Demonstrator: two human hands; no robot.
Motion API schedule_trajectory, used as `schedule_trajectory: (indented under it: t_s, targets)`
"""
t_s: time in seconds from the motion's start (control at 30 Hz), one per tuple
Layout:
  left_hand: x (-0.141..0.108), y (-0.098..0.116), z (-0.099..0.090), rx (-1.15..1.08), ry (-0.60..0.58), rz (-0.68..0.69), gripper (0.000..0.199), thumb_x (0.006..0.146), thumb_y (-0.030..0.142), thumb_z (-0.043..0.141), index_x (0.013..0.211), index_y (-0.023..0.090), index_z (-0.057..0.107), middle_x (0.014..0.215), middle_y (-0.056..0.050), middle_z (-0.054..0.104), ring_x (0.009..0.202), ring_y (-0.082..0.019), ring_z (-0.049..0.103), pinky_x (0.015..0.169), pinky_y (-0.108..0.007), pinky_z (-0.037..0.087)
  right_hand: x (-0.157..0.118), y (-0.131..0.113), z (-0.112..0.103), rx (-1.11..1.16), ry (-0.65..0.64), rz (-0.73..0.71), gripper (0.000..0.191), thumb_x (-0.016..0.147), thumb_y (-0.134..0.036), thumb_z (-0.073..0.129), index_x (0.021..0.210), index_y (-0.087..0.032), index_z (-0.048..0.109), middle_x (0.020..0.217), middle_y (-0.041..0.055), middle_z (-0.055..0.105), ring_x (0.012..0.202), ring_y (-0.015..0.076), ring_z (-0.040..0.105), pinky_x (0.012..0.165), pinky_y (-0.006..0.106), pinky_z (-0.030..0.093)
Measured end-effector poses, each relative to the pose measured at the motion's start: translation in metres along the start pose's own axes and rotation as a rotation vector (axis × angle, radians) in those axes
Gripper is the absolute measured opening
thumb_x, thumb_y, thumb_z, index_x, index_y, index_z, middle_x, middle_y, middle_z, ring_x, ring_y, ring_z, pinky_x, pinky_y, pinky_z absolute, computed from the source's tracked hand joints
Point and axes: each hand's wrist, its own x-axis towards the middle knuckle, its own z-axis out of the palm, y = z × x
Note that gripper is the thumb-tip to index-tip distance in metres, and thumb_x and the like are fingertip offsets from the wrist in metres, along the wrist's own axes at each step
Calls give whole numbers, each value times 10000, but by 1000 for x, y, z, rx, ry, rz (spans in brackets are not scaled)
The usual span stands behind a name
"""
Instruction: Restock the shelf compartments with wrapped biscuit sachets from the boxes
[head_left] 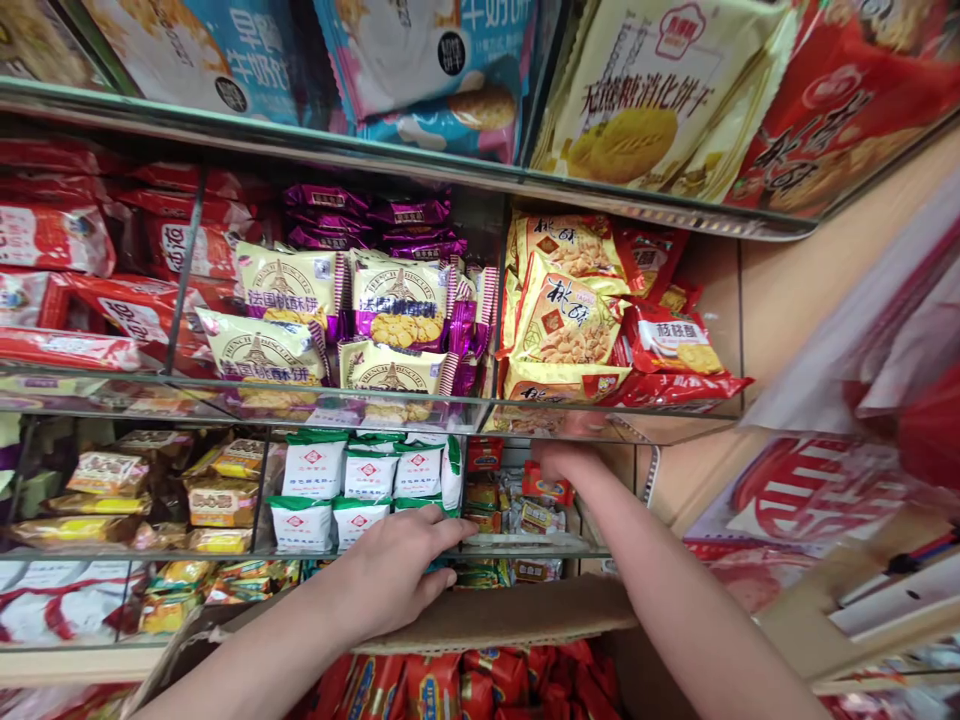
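My left hand (401,560) rests at the front edge of a lower shelf, its fingers stretched out and apart, beside white-and-green wrapped packets (367,475). My right hand (566,458) reaches into the narrow compartment to the right, close against a small red wrapped snack (546,485). The shelf lip above blurs and partly covers its fingers, so their grip is unclear. Small silver and gold wrapped snacks (541,517) lie in that compartment. Below my forearms stands an open cardboard box (517,612) with many red wrapped packets (431,685) inside.
Yellow walnut-cookie packets (574,310) and cream-and-purple biscuit packets (401,300) fill the shelf above, behind a clear lip (360,400). Clear dividers separate the compartments. A glass shelf (450,165) holds larger bags overhead. Plastic packaging (795,500) hangs at the right.
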Motion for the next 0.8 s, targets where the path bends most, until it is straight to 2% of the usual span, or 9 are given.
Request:
schedule_trajectory:
  t_s: [0.1,0.17,0.23,0.3,0.37,0.43,0.53,0.7,0.8]
  targets:
    - [0,1,-1,4,-12,-2,452,755,259,460,1186,375,386,1005,-11,553,915,-218,534,770,-339,436,-7,-20,1,9,-122,-140,341,499,-149,683,823,-222,605,798,-3,638,715,163,582,628,230,433]
    - [-1,2,-2,8,-18,0,447,757,256,457,1185,369,389,997,-14,552,904,-219,536,762,-342,438,-11,-38,7,14,-137,-208,323,539,-169,662,846,-244,591,877,-19,628,786,150,570,659,209,423]
    - [-1,3,-3,4,-17,2,441,759,258,455,1183,363,393,993,-16,549,902,-219,535,760,-344,439,-14,-54,14,2,-93,-212,316,578,-181,640,883,-234,578,986,18,598,922,183,528,758,243,398]
    - [-1,2,-2,1,-11,6,440,759,258,456,1182,359,393,987,-17,545,902,-219,534,760,-346,440,-16,-63,18,-19,-22,-150,383,584,-168,636,957,-193,551,1062,95,557,1021,250,469,841,328,351]
    - [-1,2,-1,2,-7,12,447,757,250,458,1185,358,388,987,-14,544,900,-219,535,756,-348,441,-15,-64,22,-26,43,-71,473,584,-145,633,1040,-140,504,1095,167,522,1057,301,433,866,393,322]
    - [-1,2,0,6,-7,17,451,756,247,459,1186,360,384,985,-11,546,901,-221,535,753,-351,442,-13,-61,25,-9,90,-28,523,599,-134,619,1096,-116,460,1132,186,491,1095,301,399,887,390,308]
    - [-1,2,-1,9,-3,18,447,758,252,462,1185,360,386,976,-11,551,912,-222,531,759,-351,439,-7,-52,34,43,125,-23,541,612,-153,619,1122,-142,438,1180,141,466,1137,254,365,910,326,303]
    - [-2,1,-1,14,-2,37,423,768,243,451,1172,363,413,951,-14,559,860,-200,557,721,-307,447,1,-43,47,136,123,-8,542,577,-254,666,1066,-120,476,1087,140,528,1020,246,474,838,315,374]
    - [-1,1,-3,-4,48,54,393,791,247,423,1170,349,430,939,-22,577,836,-191,569,707,-294,447,2,-40,47,180,111,-48,491,566,-291,677,1008,-140,527,1047,114,557,993,228,496,823,292,390]
